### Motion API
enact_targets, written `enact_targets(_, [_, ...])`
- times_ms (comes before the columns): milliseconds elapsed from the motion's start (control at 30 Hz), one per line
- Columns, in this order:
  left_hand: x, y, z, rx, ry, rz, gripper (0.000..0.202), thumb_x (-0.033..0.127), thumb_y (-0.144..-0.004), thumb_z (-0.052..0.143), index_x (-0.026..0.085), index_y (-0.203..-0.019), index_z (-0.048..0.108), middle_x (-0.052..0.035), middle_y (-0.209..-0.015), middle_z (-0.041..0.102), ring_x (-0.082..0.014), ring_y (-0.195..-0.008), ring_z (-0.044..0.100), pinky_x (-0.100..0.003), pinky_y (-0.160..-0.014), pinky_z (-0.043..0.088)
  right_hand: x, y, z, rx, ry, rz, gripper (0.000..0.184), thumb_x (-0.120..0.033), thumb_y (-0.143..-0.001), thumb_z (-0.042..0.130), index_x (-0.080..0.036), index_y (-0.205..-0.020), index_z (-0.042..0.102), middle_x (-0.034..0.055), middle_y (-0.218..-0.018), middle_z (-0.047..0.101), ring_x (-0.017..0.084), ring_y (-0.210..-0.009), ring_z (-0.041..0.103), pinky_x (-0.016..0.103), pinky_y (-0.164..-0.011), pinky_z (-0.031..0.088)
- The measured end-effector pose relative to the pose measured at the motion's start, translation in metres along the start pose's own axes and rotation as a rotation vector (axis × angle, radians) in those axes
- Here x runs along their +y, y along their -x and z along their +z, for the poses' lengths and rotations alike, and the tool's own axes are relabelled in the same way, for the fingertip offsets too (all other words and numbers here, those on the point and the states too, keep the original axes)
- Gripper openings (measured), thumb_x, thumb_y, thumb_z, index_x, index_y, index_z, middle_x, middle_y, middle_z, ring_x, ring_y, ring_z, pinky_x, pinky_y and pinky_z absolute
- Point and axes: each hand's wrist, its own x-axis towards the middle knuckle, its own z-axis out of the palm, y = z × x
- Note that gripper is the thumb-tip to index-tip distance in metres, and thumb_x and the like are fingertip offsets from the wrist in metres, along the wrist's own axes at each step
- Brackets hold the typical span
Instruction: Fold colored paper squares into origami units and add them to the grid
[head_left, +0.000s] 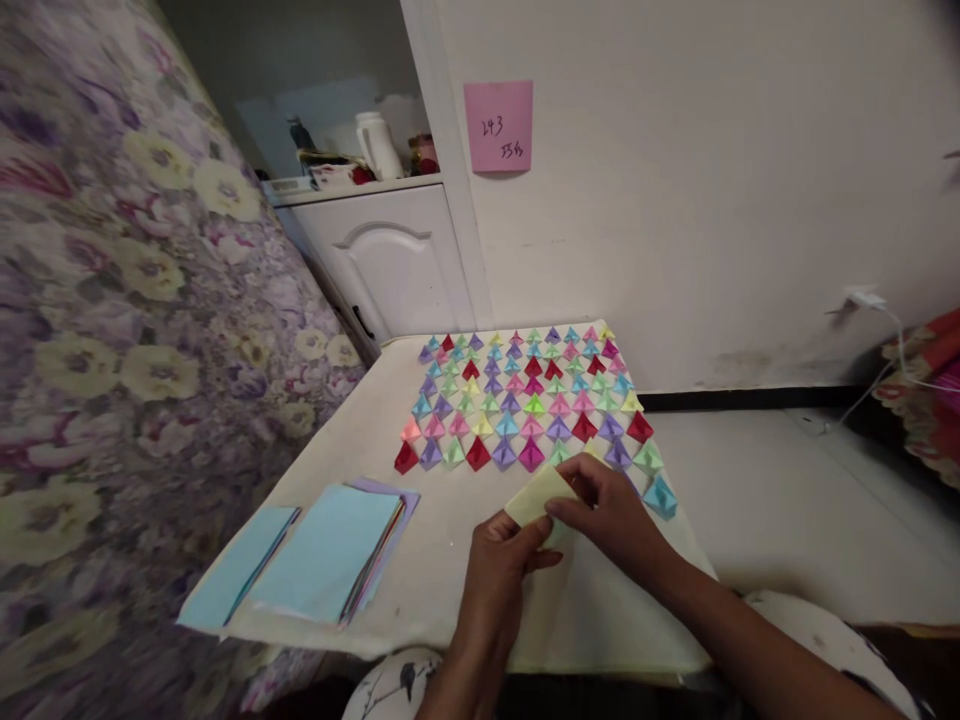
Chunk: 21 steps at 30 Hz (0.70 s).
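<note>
Between both hands, above the front of the table, is a pale yellow sheet of folded paper. My left hand pinches its lower left edge with thumb and fingers. At the right side of the sheet, my right hand grips it between thumb and bent fingers. Part of the paper is hidden behind the fingers. Just beyond the hands, rows of small folded paper pieces in many colours cover the far part of the table. A single blue folded piece lies to the right of my right hand.
Stacks of coloured paper, one wide and one narrow, lie on the cloth-covered table at left. A floral curtain hangs along the left. Behind stand a white cabinet and a wall with a pink note.
</note>
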Motion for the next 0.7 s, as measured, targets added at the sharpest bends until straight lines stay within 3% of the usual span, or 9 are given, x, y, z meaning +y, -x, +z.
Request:
enact_targets(100, [-0.0017,-0.0022,-0.0011,0.03,-0.004,0.004,0.032,0.028,-0.064,0.074,0.012,-0.091,0.071,-0.0076,-0.087,0.071,-0.0139,-0.065,0.061,-0.023,-0.054,0.053,-0.0025,-0.0003,-0.0027,0.122,-0.004,-0.117,0.022,-0.022,-0.068,0.066,-0.022,-0.089,0.059,-0.0008,-0.079,0.052,0.013,-0.066,0.048,0.025,-0.06,0.042])
enact_targets(200, [-0.0018,-0.0032,-0.0015,0.038,-0.026,0.002,0.033,0.029,-0.063,0.074,0.012,-0.091,0.071,-0.0063,-0.083,0.071,-0.0132,-0.064,0.06,-0.022,-0.054,0.053,-0.0033,-0.0013,-0.0048,0.121,-0.015,-0.212,0.023,-0.02,-0.07,0.065,-0.023,-0.092,0.061,0.0027,-0.094,0.054,0.015,-0.076,0.05,0.028,-0.068,0.043])
enact_targets(500, [-0.001,-0.0022,-0.001,0.064,-0.077,0.033,0.032,0.03,-0.063,0.073,0.012,-0.09,0.072,-0.0051,-0.077,0.069,-0.013,-0.063,0.058,-0.022,-0.052,0.051,-0.0005,-0.0023,-0.001,0.048,-0.036,-0.17,0.011,-0.016,-0.068,0.065,-0.021,-0.076,0.059,0.003,-0.098,0.055,0.016,-0.079,0.051,0.027,-0.067,0.042])
enact_targets(700, [-0.0007,-0.0037,-0.0032,0.082,-0.073,0.075,0.029,0.03,-0.063,0.073,0.014,-0.087,0.073,-0.004,-0.076,0.07,-0.0136,-0.063,0.058,-0.021,-0.049,0.048,-0.0006,0.0001,0.0044,-0.035,-0.041,-0.147,0.002,-0.018,-0.072,0.063,-0.02,-0.072,0.063,0.0029,-0.091,0.055,0.018,-0.089,0.053,0.029,-0.077,0.042])
